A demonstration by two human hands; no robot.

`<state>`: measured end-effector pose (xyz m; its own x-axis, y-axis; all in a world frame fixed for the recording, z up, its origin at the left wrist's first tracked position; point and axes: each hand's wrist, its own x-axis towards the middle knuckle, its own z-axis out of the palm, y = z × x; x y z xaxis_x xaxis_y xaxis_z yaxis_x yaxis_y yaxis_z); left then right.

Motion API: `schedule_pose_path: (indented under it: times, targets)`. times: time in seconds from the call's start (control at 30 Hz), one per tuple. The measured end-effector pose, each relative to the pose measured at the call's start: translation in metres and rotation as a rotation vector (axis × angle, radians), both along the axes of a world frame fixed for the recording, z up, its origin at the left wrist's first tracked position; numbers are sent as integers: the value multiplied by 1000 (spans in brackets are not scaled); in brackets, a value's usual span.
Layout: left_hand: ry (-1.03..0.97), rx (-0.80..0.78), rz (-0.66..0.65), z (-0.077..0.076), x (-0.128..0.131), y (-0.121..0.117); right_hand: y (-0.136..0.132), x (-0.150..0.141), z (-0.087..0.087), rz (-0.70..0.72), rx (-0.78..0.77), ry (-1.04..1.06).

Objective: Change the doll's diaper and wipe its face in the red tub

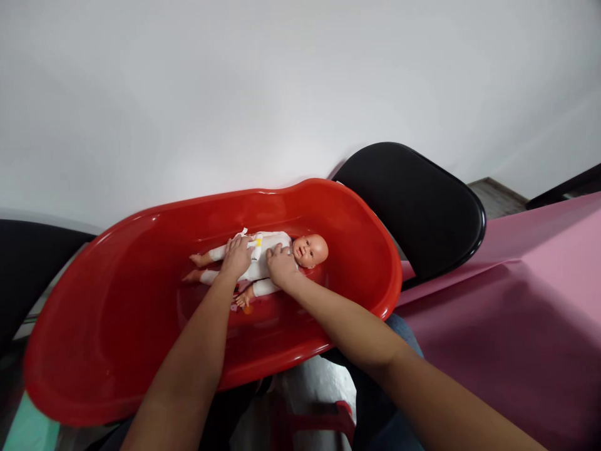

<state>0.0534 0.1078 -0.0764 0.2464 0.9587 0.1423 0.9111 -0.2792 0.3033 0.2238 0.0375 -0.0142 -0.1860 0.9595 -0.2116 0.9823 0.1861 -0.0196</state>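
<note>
Head view: left hand (237,258) and right hand (282,266) lay spread on baby doll (310,249) in white sleepsuit (259,270), fingers open, gripping nothing; red bathtub (300,188) below fingers.

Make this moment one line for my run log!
left hand: on lower body of baby doll | right hand: on doll's chest | doll: on its back, white sleepsuit | place: red plastic baby bathtub

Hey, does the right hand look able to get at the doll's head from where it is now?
Probably yes. The right hand rests on the white-suited baby doll, right beside its bald head, and nothing appears to lie between them in the red baby bath.
</note>
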Motion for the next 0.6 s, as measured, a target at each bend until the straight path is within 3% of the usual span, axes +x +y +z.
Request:
schedule_pose_path:
  times: [0.17,0.4,0.6]
  targets:
    - [38,-33,65,-4,-11,-1,0,1,-1,10,5,15]
    - [142,-67,298,-5,-36,-5,2,-2,-2,-13,-16,3]
    - [247,-159,322,6,-50,-12,0,-1,2,-8,16,-12]
